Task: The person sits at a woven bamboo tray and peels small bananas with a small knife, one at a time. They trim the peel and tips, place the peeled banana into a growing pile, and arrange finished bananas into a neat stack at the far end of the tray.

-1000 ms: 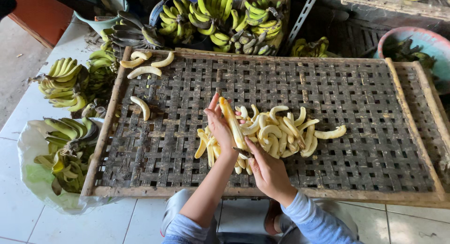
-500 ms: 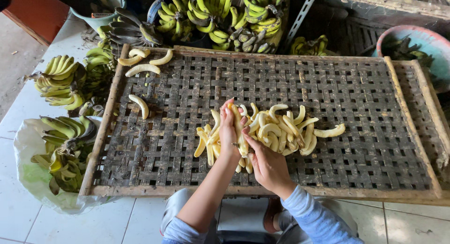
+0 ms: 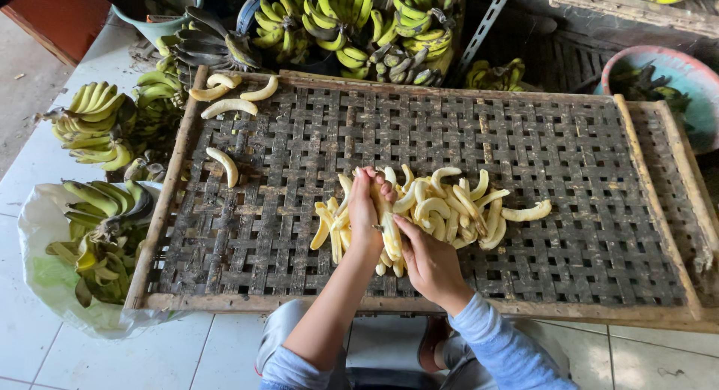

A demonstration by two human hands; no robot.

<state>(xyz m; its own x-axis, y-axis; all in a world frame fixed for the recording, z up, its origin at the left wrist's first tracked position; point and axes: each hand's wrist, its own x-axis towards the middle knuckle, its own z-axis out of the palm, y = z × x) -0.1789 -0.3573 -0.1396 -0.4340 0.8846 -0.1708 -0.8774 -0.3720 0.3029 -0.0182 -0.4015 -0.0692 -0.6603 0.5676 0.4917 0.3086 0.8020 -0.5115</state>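
Peeled bananas heaped on a woven bamboo rack (image 3: 524, 135)

Green bunches (image 3: 344, 15) crowd the far edge, more in a white sack (image 3: 45, 233) at left; four loose peeled bananas (image 3: 225, 105) lie apart; the left hand (image 3: 365, 210) curls shut round a peeled banana (image 3: 389, 225) over the pile (image 3: 449, 206); the right hand (image 3: 431, 259), half-open, fingers its lower end.
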